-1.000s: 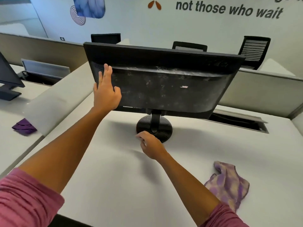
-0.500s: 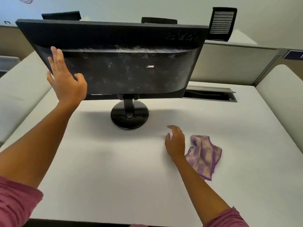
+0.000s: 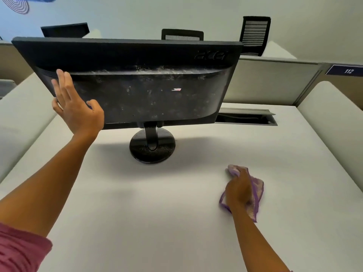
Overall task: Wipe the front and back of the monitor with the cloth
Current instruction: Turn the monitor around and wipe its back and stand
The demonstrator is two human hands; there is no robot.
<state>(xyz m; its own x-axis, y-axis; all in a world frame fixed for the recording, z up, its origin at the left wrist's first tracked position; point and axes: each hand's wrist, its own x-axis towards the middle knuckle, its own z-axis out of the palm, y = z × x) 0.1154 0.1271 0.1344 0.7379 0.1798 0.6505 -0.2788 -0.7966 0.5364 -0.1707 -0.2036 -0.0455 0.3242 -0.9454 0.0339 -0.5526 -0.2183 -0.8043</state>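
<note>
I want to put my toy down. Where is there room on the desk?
Bare desk lies between the two arms, in front of the monitor's round base. Crowded: under the monitor, and where the right hand covers the cloth.

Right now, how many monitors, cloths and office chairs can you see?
Monitors: 2, the dusty monitor the left hand steadies and another behind
Cloths: 1, the purple cloth under the right hand
Chair backs: 2
Total: 5
</note>
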